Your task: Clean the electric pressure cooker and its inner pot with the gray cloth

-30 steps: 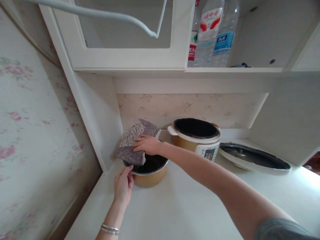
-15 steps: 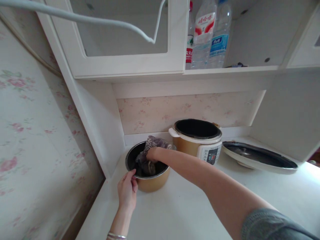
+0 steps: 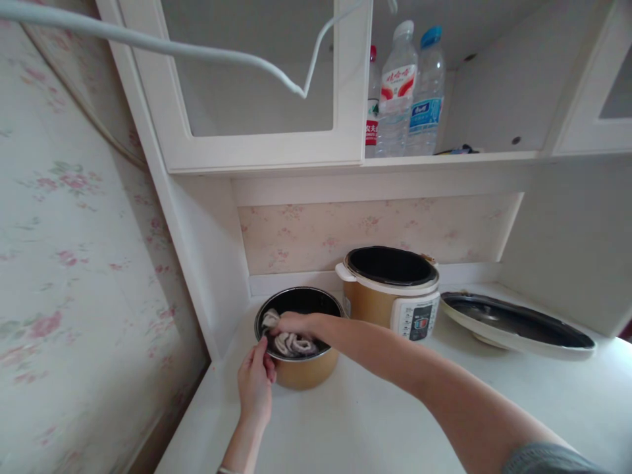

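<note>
A rice cooker inner pot (image 3: 302, 375), gold outside and black inside, stands on the white counter. My left hand (image 3: 257, 378) grips its near-left rim, thumb over the edge. Inside the pot, my right hand (image 3: 291, 323) holds a bunched grey and white cloth (image 3: 295, 345) against the left and near side of the inner wall. The fingertips of the right hand are partly hidden by the cloth and rim. Behind and right of the pot is the gold and white rice cooker body (image 3: 368, 299), its top uncovered and its control panel facing me.
A round lid (image 3: 518, 329) lies inside-up on the counter (image 3: 365, 421) at the right. Overhead, a cabinet with a framed door (image 3: 266, 155) holds plastic bottles (image 3: 395, 85). A white cable (image 3: 207, 54) crosses the upper left.
My right hand has moved the cloth from the pot's middle and back toward its left near wall. The left hand still grips the rim. The camera view has tilted slightly upward.
</note>
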{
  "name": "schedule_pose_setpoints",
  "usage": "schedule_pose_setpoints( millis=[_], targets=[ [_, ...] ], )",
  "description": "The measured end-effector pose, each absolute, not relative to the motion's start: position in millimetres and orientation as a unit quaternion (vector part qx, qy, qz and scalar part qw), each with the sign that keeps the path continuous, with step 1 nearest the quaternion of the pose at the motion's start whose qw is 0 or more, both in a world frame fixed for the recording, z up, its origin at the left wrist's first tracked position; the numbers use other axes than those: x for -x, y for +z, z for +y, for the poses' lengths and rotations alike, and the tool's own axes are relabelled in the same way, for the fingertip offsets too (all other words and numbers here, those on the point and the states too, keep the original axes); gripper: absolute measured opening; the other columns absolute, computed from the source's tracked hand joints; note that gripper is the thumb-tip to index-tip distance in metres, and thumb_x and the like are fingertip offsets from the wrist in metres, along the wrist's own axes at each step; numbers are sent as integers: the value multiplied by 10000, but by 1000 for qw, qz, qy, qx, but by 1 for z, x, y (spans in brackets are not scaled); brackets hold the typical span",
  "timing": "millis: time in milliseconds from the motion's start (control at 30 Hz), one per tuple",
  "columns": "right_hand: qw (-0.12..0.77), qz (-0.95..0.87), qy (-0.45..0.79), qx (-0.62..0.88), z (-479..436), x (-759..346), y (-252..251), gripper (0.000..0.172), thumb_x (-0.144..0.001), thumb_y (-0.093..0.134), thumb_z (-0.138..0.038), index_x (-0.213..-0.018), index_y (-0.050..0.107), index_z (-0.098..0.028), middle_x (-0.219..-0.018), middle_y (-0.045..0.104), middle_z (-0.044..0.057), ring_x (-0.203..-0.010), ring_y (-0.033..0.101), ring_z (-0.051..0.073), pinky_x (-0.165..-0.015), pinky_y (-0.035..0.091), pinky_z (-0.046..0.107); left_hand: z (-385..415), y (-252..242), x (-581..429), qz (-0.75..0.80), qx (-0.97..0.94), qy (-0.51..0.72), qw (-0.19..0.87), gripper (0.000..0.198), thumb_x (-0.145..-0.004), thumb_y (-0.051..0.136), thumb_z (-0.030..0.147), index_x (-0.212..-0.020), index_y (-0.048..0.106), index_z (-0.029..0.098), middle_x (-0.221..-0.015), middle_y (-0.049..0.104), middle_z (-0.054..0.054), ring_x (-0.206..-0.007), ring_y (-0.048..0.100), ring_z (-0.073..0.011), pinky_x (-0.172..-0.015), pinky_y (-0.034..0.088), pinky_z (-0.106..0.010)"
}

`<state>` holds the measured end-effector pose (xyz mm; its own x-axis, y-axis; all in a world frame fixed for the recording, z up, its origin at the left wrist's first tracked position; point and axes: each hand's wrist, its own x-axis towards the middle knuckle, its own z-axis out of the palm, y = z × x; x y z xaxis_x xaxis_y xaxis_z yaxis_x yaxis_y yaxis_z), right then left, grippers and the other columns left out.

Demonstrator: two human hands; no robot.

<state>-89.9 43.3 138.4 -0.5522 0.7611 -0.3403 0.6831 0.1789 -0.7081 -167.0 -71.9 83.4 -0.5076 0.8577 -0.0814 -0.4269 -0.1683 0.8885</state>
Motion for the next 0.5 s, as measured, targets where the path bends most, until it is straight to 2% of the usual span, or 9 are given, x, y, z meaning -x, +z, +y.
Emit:
schedule_pose_setpoints(
  millis=[100, 200, 367, 433, 500],
  targets=[
    [100, -763, 403, 495, 37, 104, 138, 301, -903, 389, -182, -1120, 562, -64, -1024, 666, 149, -716, 657, 137, -497, 455, 185, -70, 82, 170, 449, -223, 742, 445, 369, -677, 727, 425, -588, 457, 190, -467, 398, 81, -380, 322, -49, -366, 199, -198],
    [78, -790, 393, 464, 34, 101, 142, 306, -874, 452, -164, -1156, 554, -100, -1016, 673, 113, -700, 652, 120, -503, 455, 170, -67, 80, 171, 450, -224, 738, 451, 369, -682, 720, 432, -593, 460, 185, -466, 389, 85, -374, 300, -44, -353, 183, -192],
    [-76, -858, 363, 354, 43, 62, 160, 285, -724, 670, -160, -1005, 669, -205, -792, 694, -32, -618, 640, 107, -542, 484, 169, -65, 73, 168, 461, -232, 746, 421, 398, -698, 700, 476, -609, 457, 174, -463, 366, 100, -358, 246, -26, -340, 150, -184],
    [-156, -875, 318, 329, 55, 49, 167, 299, -648, 717, -97, -927, 697, -201, -725, 684, -40, -613, 641, 127, -556, 493, 191, -66, 72, 167, 465, -238, 744, 416, 400, -708, 694, 472, -607, 447, 174, -462, 360, 102, -357, 252, -24, -342, 153, -182],
    [-214, -889, 250, 320, 69, 43, 170, 263, -633, 730, -56, -865, 703, -177, -714, 679, -17, -640, 642, 151, -598, 509, 231, -66, 73, 167, 463, -237, 745, 418, 406, -709, 697, 462, -598, 430, 177, -461, 359, 102, -358, 264, -25, -345, 165, -182]
  ],
)
